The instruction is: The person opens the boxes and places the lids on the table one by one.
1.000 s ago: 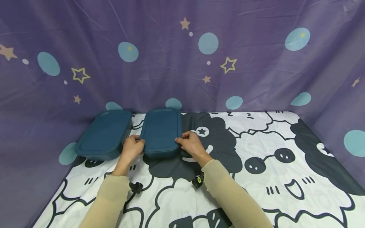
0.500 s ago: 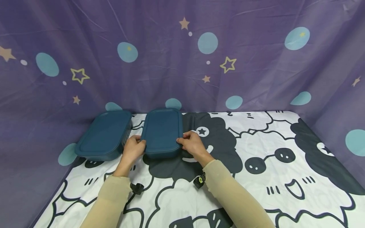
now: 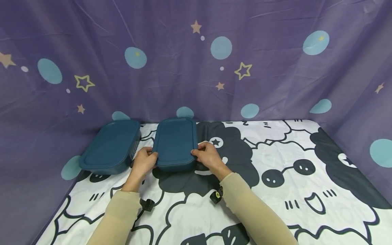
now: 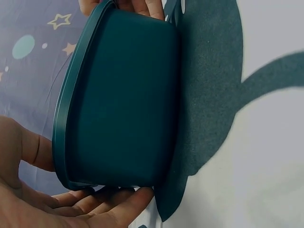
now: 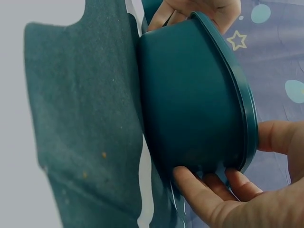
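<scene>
A blue rectangular storage box with a lid (image 3: 175, 141) sits on the patterned cloth between my two hands. My left hand (image 3: 144, 161) grips its left side, the thumb on the lid's rim. In the left wrist view, the left fingers (image 4: 109, 209) lie along the box's side wall. On the opposite side my right hand (image 3: 209, 158) holds it the same way. The right wrist view shows the right thumb at the lid's edge and the right fingers (image 5: 202, 192) against the wall. The lid is on, so the inside is hidden.
A second lidded blue box (image 3: 111, 146) stands close by on the left, a narrow gap away. Behind both boxes hangs a purple curtain (image 3: 171, 85) with stars and dots. The black-and-white cloth (image 3: 284, 211) stretches to the right and toward me.
The held box has shifted slightly to the right, with both hands moving along with it. My grip looks the same, and the second box has stayed put.
</scene>
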A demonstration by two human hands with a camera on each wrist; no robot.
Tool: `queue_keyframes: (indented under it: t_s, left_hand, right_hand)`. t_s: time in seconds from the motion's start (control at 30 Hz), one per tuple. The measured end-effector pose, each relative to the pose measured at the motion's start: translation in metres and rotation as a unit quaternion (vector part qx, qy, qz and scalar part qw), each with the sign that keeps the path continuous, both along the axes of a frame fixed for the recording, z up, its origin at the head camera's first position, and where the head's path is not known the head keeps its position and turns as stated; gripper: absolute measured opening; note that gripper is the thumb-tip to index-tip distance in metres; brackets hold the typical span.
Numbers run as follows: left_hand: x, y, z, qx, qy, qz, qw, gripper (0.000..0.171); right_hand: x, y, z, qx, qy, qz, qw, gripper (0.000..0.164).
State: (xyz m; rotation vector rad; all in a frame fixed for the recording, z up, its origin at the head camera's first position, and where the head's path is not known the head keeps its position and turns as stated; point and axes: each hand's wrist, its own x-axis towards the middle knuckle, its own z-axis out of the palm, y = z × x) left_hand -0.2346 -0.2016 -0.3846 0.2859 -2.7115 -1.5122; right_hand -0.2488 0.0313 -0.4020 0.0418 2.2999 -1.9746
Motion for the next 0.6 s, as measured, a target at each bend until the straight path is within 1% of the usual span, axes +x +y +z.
queue_keyframes:
  t_s: [0.3, 0.47, 0.6]
  left_hand:
    - [-0.0014, 0.0028, -0.0009, 0.016, 0.000, -0.017, 0.9997, 0.047]
    - [-0.0011, 0.0047, -0.0026, 0.015, -0.003, -0.017, 0.9997, 0.048]
    - [-0.0008, 0.0077, -0.0034, 0.011, 0.004, -0.015, 0.9998, 0.049]
  right_hand:
    - [-0.0009, 0.0066, 0.0002, -0.004, -0.002, -0.003, 1.000, 0.027]
    - [0.0005, 0.0091, -0.0001, -0.002, -0.011, -0.008, 1.000, 0.029]
    - [0.0007, 0.0108, 0.0001, -0.003, -0.013, -0.011, 1.000, 0.028]
